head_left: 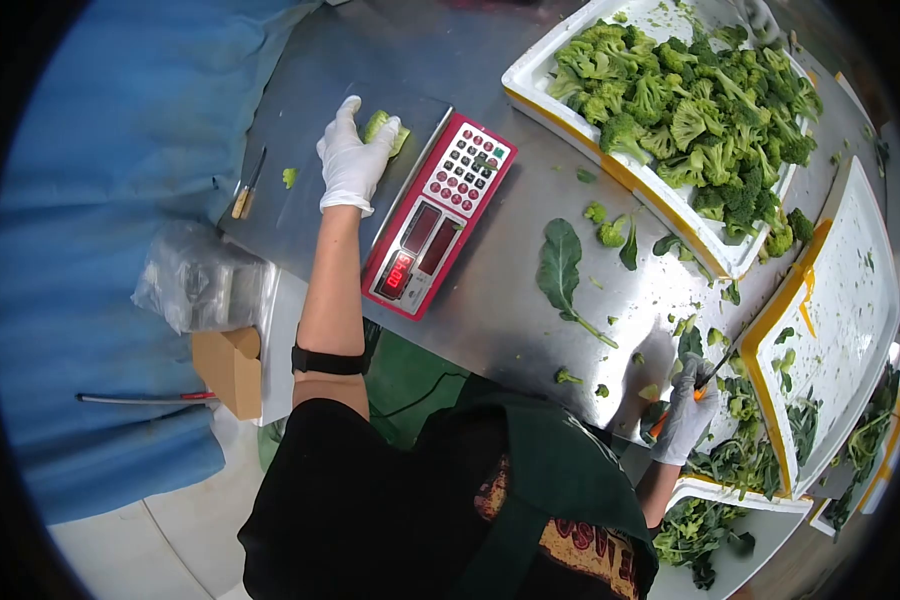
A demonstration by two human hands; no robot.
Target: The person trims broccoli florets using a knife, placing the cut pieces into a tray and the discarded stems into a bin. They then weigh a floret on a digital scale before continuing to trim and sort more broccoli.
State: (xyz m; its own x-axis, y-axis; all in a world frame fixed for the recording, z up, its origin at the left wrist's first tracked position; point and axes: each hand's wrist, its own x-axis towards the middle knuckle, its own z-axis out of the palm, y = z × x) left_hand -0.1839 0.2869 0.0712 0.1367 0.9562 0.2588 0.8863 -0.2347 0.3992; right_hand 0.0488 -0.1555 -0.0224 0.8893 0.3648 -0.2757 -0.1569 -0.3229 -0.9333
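Observation:
A piece of broccoli (398, 136) lies on the grey plate (280, 225) of a red and white scale (440, 215), whose lit display seems to read 0.045. My left hand (355, 158), in a white glove, is beside that piece with fingers spread and the thumb touching its edge. Far to the right, my right hand (686, 412), also gloved, is closed around a knife (723, 368) with an orange handle, its dark blade pointing up and right. Leaves and green scraps surround it. Part of the handle is hidden by the fingers.
Broccoli florets (685, 110) fill a white box (660, 195) at the upper right. Another white box (840, 330) holds scraps; leaves (695, 530) lie in a lower one. A large leaf (560, 262) rests on the metal table (500, 270). A small knife (249, 186) lies at the left.

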